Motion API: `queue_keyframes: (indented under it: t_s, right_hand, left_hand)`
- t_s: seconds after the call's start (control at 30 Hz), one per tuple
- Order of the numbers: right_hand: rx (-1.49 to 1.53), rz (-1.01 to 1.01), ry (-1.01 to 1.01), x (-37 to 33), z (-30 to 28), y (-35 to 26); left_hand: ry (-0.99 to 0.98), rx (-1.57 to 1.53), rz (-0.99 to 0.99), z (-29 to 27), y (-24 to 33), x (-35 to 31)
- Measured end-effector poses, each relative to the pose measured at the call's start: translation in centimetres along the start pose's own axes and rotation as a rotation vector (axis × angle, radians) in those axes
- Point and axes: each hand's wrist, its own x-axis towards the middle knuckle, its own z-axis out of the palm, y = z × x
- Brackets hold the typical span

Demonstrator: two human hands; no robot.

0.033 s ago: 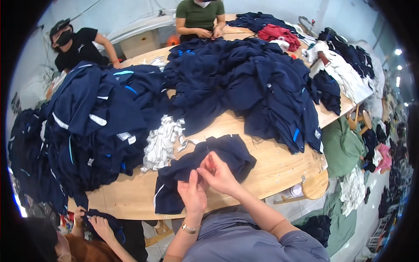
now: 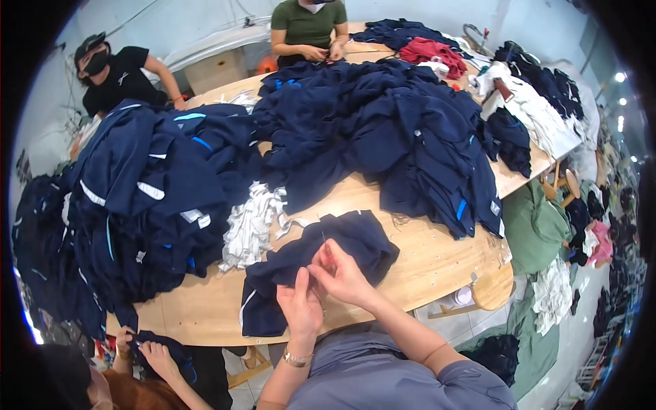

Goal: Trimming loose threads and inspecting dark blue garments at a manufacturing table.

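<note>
On the wooden table in front of me lies a crumpled navy garment (image 2: 369, 239) with a white stripe at its near left corner. My right hand (image 2: 339, 275) is closed around a slim dark pointed tool (image 2: 324, 238), whose tip sticks up past my fingers; its handle is mostly hidden, and it looks like thread snips. Beside it my left hand (image 2: 299, 304) is raised above the garment, thumb and fingers drawn together and touching the right fingertips. Whatever is pinched in the left fingers is too small or hidden to make out.
Big heaps of navy garments (image 2: 410, 123) cover the far and left table (image 2: 430, 263). White fabric strips (image 2: 246, 232) lie left of my garment. A wooden stool (image 2: 493, 290) stands at the right edge. Co-workers sit across and at the lower left, one handling navy cloth (image 2: 179, 352).
The whole view has shifted very slightly. My two hands stay together over the garment, and the dark tip above my right fingers shows a little more clearly.
</note>
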Motion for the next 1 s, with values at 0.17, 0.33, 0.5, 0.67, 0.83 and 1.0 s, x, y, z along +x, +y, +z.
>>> queue_keyframes:
  t_s: [0.17, 0.33, 0.5, 0.67, 0.83, 1.0]
  right_hand:
    - [0.211, 0.054, -0.022, -1.3, -0.4, 0.4]
    - [0.157, -0.026, -0.274, -2.8, -1.4, -2.5]
    - [0.344, 0.287, -0.414, -3.7, -2.5, -3.9]
    - [-0.310, -0.109, -0.119, -1.9, -1.6, -0.9]
    - [-0.505, -0.207, 0.017, -1.7, -1.3, -1.3]
    - [-0.650, -0.377, 0.103, -1.4, -1.5, -0.6]
  left_hand:
    - [-0.114, -0.071, -0.170, -0.3, 0.6, -0.1]
    - [-0.019, -0.169, -0.177, 0.0, 1.4, 1.7]
    - [-0.001, -0.197, -0.154, 0.6, 2.4, 2.0]
    - [0.042, -0.177, -0.152, 0.2, 2.5, 1.3]
    - [0.078, -0.178, -0.179, 0.7, 2.9, 0.9]
    - [0.068, -0.195, -0.220, 0.8, 3.0, 0.8]
